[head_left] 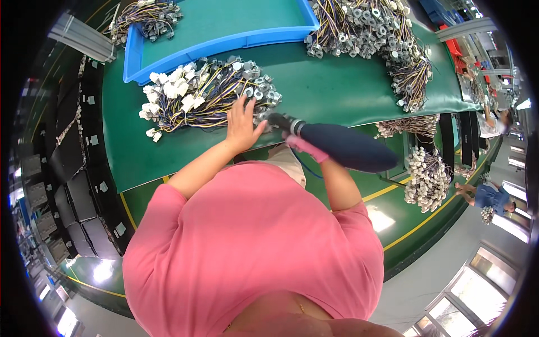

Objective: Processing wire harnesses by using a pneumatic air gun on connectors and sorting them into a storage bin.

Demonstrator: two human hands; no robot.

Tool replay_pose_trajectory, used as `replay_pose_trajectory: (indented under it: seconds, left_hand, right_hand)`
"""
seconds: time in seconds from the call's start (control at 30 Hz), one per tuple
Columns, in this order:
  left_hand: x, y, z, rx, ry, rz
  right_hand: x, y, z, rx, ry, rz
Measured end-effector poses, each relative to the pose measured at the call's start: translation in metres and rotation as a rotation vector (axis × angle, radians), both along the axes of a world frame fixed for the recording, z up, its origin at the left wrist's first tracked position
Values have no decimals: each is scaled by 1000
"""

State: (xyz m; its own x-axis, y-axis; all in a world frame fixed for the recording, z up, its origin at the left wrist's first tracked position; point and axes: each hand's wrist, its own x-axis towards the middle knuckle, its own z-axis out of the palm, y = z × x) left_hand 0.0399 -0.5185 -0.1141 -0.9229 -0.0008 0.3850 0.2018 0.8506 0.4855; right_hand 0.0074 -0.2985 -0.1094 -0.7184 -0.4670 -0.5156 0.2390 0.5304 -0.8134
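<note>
A heap of wire harnesses lies on the green table, white connectors toward the left and grey connectors toward the right. My left hand rests at the near right side of this heap, its fingers spread and touching the wires and grey ends. My right hand, in a pink covering, is closed under a long navy tool with a black tip and a pale ring. The tool's tip points left, beside the grey connectors near my left fingers. Its exact kind cannot be made out.
A blue tray frame stands behind the heap on the green table. More harnesses are piled at the far right, others at far left. Harness bundles hang below the right edge. A person is at the right.
</note>
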Motion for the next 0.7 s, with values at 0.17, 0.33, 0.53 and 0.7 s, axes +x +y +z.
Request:
replay_pose_trajectory:
  seconds: [0.17, 0.33, 0.53, 0.7]
  left_hand:
    - [4, -8, 7, -14, -411, -124]
    - [-9, 0, -1, -198, 91, 32]
    - [-32, -14, -7, 346, -383, 267]
    - [-19, -7, -1, -161, -392, 89]
  right_hand:
    - [-11, 5, 46, -209, -241, -426]
    - [-17, -4, 39, -110, -93, -154]
    - [-28, -4, 16, -216, -337, -264]
    - [-45, -5, 25, -198, -237, -447]
